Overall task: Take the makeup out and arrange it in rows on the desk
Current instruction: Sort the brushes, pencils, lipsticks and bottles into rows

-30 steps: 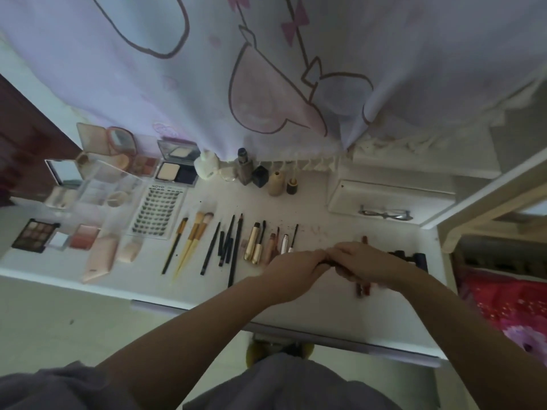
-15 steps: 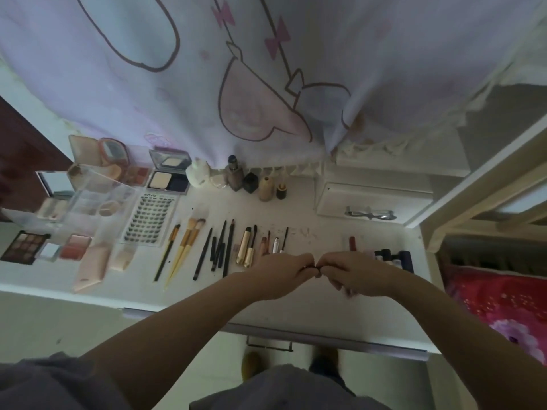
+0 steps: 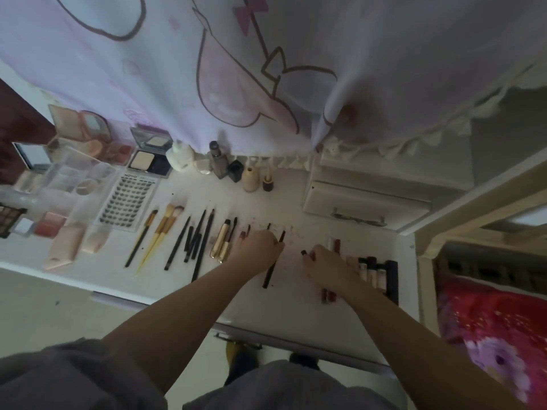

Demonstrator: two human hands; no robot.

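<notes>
The left hand [image 3: 258, 251] pinches a thin dark pencil [image 3: 273, 263] near its upper end; the pencil slants down toward the desk's near edge, its lower tip seemingly on the white desk [image 3: 291, 306]. The hand hides the middle of the pencil, so I cannot tell just how the fingers wrap it. Just beside it, the right hand [image 3: 327, 266] has its fingers curled, with a small dark cap [image 3: 304, 252] at the fingertips; most of the cap is covered. Under this wrist lie reddish tubes [image 3: 328, 295], only their ends showing.

To the right of that hand a dark tray [image 3: 393, 279] holds a few pale and dark tubes standing side by side; the arm cuts off its near part. Left of the hands runs the row: gold tubes [image 3: 221, 242], black pencils [image 3: 195, 241], then brushes [image 3: 159, 232]. Farther left a lash card [image 3: 127, 199] lies beside a clear box [image 3: 74, 184] with a round puff inside, hard to make out through the plastic. A palette [image 3: 9, 217] is cut off by the left border.

At the back, small bottles [image 3: 233, 170] stand under the hem of a curtain [image 3: 236, 69], which hides the wall. A white drawer unit [image 3: 364, 199] sits at the back right. Bare desk lies between the hands and the near edge.
</notes>
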